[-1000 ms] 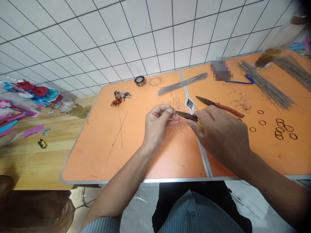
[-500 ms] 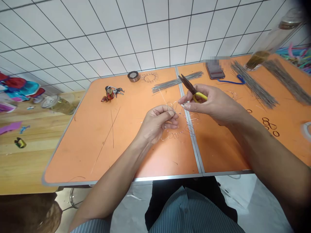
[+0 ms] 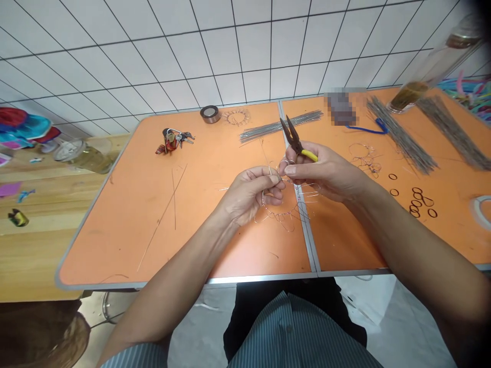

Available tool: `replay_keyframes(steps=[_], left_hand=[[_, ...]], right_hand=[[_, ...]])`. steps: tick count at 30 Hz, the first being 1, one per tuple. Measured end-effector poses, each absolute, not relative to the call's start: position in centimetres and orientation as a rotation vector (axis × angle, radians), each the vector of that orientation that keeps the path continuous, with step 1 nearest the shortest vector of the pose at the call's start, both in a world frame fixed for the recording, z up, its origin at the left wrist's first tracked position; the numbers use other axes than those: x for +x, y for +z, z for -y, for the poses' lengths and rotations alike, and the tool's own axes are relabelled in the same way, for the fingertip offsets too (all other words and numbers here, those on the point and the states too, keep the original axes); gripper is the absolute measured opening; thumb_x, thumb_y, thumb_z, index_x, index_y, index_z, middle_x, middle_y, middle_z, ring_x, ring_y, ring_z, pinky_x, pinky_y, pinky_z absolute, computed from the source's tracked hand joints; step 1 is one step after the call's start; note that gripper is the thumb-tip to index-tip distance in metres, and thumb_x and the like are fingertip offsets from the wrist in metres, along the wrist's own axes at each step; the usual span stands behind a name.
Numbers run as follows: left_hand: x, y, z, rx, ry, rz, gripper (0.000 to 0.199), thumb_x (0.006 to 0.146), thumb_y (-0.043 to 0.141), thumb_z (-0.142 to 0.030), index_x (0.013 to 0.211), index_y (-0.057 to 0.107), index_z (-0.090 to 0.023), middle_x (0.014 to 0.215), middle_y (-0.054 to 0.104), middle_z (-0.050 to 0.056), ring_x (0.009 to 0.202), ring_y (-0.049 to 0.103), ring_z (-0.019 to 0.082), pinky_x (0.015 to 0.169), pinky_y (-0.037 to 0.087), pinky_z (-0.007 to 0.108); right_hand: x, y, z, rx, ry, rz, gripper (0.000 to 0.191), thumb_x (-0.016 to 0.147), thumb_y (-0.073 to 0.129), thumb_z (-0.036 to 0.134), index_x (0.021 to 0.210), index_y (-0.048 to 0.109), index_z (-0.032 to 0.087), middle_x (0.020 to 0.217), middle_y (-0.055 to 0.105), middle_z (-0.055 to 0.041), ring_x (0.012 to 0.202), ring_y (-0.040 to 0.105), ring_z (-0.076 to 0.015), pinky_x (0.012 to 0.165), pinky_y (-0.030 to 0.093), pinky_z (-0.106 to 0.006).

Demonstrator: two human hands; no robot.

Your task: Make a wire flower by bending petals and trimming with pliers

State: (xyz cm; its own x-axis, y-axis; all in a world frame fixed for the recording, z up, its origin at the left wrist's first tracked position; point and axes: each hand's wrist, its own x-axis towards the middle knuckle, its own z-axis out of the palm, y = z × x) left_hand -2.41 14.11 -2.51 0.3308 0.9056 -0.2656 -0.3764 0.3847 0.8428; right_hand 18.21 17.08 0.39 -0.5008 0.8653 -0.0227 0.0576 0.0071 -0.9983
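A thin wire ring with looped edges [image 3: 282, 212] hangs over the orange table near its metal seam. My left hand [image 3: 255, 194] pinches the ring's upper part between thumb and fingers. Right beside it, my right hand [image 3: 310, 166] has its thumb and index fingertip at the same wire, nearly touching the left fingertips. Pliers with yellow handles [image 3: 293, 137] are held in my right hand, their dark jaws pointing up and slightly apart. Exactly how the wire sits between the right fingertips is too fine to make out.
Behind the hands lie a wire bundle [image 3: 282, 126], a tape roll [image 3: 210, 114] and another wire ring [image 3: 236, 117]. Keys [image 3: 174, 141] are at the left. Right: small dark rings [image 3: 416, 203], more wire bundles [image 3: 402, 135], a glass bottle [image 3: 412, 94] and blue wire [image 3: 368, 129].
My right hand has moved left and slightly down to meet the left fingertips at the wire. The pliers have turned more upright. The view has shifted slightly.
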Motion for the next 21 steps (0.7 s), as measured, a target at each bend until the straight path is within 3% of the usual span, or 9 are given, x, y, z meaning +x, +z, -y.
replay_keyframes(steps=[9,13,16,21], left_hand=[[-2.4,-2.4,-14.1,0.796,0.97,-0.83,0.015,0.077,0.088,-0.02,0.077,0.074,-0.014,0.079,0.076,0.003,0.056,0.069,0.009,0.053,0.058,0.018],[-2.4,-2.5,-14.0,0.821,1.028,-0.858,0.017,0.077,0.089,-0.022,0.078,0.074,-0.014,0.08,0.077,0.004,0.057,0.07,0.01,0.055,0.061,0.02],[-2.4,-2.6,-13.9,0.829,1.079,-0.875,0.017,0.078,0.088,-0.023,0.078,0.073,-0.015,0.081,0.077,0.004,0.06,0.071,0.01,0.057,0.063,0.021],[-2.4,-2.6,-13.9,0.855,1.158,-0.876,0.018,0.08,0.087,-0.026,0.079,0.073,-0.015,0.082,0.076,0.003,0.064,0.072,0.011,0.059,0.064,0.021]], right_hand=[[17.5,0.4,-17.1,-1.003,1.615,1.565,0.04,0.08,0.092,0.042,0.092,0.059,0.025,0.08,0.054,0.005,0.07,0.051,-0.0148,0.065,0.042,-0.031],[17.9,0.2,-17.1,-1.025,1.526,1.606,0.037,0.09,0.086,0.052,0.097,0.062,0.024,0.09,0.065,-0.0004,0.076,0.056,-0.0164,0.07,0.047,-0.031],[18.6,0.8,-16.4,-1.234,1.056,1.773,0.034,0.105,0.067,0.057,0.097,0.065,0.024,0.101,0.074,-0.0067,0.084,0.063,-0.0203,0.074,0.049,-0.034],[20.1,1.9,-13.4,-1.396,0.189,2.07,0.03,0.112,0.056,0.044,0.092,0.067,0.024,0.085,0.069,-0.0038,0.077,0.061,-0.021,0.068,0.04,-0.035]])
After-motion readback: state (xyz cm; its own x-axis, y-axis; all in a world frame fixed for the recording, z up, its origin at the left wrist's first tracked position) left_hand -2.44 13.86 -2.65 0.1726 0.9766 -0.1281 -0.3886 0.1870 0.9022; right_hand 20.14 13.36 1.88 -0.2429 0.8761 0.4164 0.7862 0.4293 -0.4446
